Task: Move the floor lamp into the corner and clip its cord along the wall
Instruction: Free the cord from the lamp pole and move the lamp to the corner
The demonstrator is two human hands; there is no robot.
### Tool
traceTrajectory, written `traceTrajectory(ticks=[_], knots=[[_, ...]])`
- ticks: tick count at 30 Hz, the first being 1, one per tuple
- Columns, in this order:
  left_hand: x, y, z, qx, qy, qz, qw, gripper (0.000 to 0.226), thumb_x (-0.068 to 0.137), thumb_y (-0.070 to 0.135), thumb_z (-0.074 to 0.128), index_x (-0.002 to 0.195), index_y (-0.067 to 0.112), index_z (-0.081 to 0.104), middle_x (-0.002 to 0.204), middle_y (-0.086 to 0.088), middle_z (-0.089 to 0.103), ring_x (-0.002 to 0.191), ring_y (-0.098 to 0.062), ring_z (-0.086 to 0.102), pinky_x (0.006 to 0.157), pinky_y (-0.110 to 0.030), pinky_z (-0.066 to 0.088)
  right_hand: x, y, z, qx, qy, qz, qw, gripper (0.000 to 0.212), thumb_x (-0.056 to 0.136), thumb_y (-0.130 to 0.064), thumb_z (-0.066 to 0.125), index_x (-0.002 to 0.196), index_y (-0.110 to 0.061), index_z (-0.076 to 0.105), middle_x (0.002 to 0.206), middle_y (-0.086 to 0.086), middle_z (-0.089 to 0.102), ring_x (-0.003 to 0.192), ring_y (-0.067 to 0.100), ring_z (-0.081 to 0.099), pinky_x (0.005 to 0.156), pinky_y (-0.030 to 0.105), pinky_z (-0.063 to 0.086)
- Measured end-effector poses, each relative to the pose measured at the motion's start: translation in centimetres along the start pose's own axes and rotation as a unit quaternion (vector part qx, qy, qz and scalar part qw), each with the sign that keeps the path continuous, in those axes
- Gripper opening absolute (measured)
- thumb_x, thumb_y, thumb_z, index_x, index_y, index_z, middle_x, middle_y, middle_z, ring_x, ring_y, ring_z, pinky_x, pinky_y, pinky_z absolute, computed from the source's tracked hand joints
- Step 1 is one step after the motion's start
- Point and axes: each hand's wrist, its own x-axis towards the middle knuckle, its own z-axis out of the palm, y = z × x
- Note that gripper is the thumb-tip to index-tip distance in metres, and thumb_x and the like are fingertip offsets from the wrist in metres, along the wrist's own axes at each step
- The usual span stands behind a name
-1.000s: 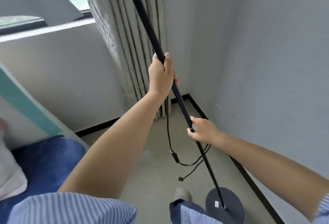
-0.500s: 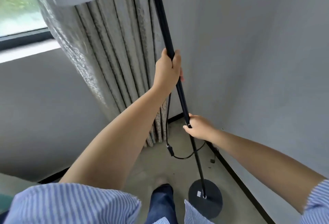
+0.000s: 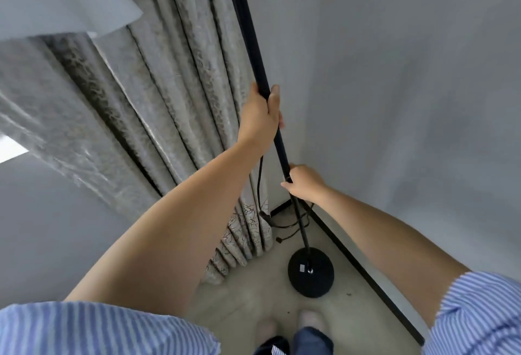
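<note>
The floor lamp's thin black pole [image 3: 248, 30] rises past the top of the frame. Its round black base [image 3: 311, 273] rests on the floor near the corner, close to the right wall's skirting. My left hand [image 3: 260, 117] grips the pole high up. Lower down, my right hand [image 3: 303, 182] is closed around the same pole. The black cord [image 3: 258, 185] hangs from the pole, loops behind it near the floor, and ends in a small plug lying on the floor by the curtain. The lamp head is out of view.
A grey patterned curtain [image 3: 180, 100] hangs left of the pole down to the floor. A plain grey wall [image 3: 408, 100] with black skirting [image 3: 363, 270] runs along the right. My feet [image 3: 307, 323] stand on the concrete floor just in front of the base.
The lamp has moved closer to the corner and stands more upright. I have stepped forward, so the bed and window slid out of view. Both hands kept their hold on the pole.
</note>
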Motion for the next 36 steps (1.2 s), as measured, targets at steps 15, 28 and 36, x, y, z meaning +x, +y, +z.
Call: traceTrajectory(ticks=[15,28,36], knots=[[8.4,-2.1,3.9,0.034,-0.009,-0.016,0.999,0.035,0.100,0.020,0.034,0.125,-0.005,0.031,0.051,0.004,0.048,0.034,0.008,0.049,0.044,-0.005,0.042,11.2,3.0,-3.0,0.029,0.015,-0.044,0.999,0.031,0.087,-0.019,0.052,0.112,-0.001,0.048,0.100,0.025,0.064,0.088,0.038,0.062,0.074,0.042,0.050],[10.4,-2.9,6.8,0.046,-0.012,-0.010,0.999,0.034,0.101,0.021,0.032,0.125,-0.002,0.031,0.051,0.005,0.048,0.036,0.006,0.051,0.050,-0.010,0.045,12.7,6.0,-3.6,0.003,0.013,-0.056,0.998,0.034,0.087,-0.023,0.053,0.114,-0.003,0.047,0.098,0.024,0.066,0.089,0.037,0.062,0.076,0.042,0.050],[11.0,-2.6,7.9,0.054,-0.027,-0.001,0.998,0.035,0.100,0.021,0.032,0.127,-0.002,0.029,0.054,0.004,0.049,0.050,-0.005,0.052,0.046,-0.003,0.044,13.2,6.8,-4.1,0.007,0.021,-0.051,0.998,0.030,0.087,-0.023,0.053,0.110,-0.003,0.049,0.097,0.023,0.066,0.086,0.036,0.062,0.078,0.045,0.053]])
